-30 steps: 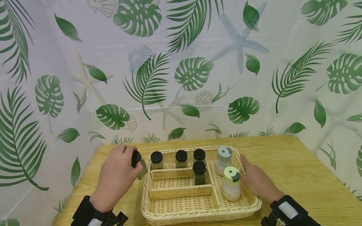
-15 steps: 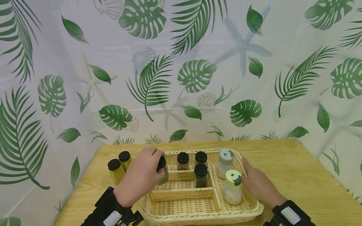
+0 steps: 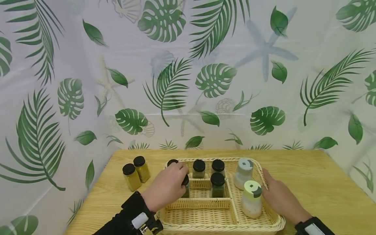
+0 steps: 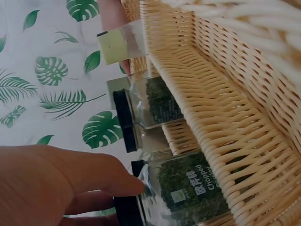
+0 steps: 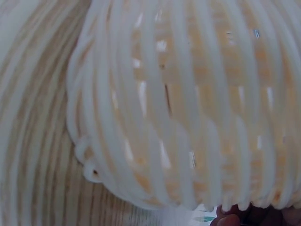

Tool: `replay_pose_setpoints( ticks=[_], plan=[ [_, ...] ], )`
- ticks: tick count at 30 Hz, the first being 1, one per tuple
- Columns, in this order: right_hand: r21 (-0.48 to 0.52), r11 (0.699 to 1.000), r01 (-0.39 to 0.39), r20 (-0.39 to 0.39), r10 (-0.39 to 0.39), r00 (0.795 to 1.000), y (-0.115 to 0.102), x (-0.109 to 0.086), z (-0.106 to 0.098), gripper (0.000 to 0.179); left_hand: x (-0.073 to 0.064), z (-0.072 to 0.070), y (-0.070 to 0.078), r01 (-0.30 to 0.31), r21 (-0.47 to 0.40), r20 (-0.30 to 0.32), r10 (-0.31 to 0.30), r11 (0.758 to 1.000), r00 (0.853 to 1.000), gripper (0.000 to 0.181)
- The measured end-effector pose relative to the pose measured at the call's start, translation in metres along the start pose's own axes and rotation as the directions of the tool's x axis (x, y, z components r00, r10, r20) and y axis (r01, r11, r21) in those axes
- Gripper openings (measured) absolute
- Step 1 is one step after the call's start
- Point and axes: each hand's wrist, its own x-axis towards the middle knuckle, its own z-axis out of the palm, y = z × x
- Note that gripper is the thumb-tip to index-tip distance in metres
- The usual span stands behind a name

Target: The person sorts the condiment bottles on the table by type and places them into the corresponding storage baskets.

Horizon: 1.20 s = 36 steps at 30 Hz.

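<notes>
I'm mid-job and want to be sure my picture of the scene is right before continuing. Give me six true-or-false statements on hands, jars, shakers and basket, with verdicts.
1. The left hand grips the jar labelled chopped parsley. True.
2. The right hand is off the basket. False: it touches the basket's right side.
3. Two yellow jars stand on the table, left of the basket. True.
4. Those yellow jars have white lids. False: their lids are black.
5. The grey-lidded shaker and the yellow-lidded shaker are in different compartments. False: both stand in the long right-hand compartment.
6. Of those two shakers, the yellow-lidded one is nearer the head camera. True.
</notes>
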Motion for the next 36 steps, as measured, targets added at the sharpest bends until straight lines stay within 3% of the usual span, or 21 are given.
replay_pose_setpoints(
  ticks=[7,16,26,31,36],
  plan=[
    [0.008,1.0,0.012,-0.004,-0.012,1.0,0.0,0.0,0.001,0.072,0.005,0.007,-0.002,-0.026,0.026,0.042,0.025,0.999,0.999,0.024],
    [0.047,0.999,0.01,0.017,-0.011,1.0,0.003,-0.002,0.005,0.071,0.001,0.013,0.001,-0.035,0.025,0.078,0.033,0.999,0.996,0.032],
    [0.035,0.999,-0.002,0.008,0.001,1.0,0.003,-0.002,-0.001,0.07,0.004,0.015,0.0,-0.014,0.036,0.046,0.012,0.999,0.999,0.034],
    [0.049,0.999,-0.012,0.014,0.012,1.0,0.001,-0.002,-0.001,0.07,0.001,0.015,0.0,0.012,-0.017,0.006,-0.012,1.0,1.0,0.034],
    [0.031,1.0,-0.003,0.0,0.003,1.0,-0.001,-0.001,-0.001,0.07,-0.003,0.011,-0.001,0.074,-0.092,-0.044,-0.078,0.993,0.996,0.03]
  ],
)
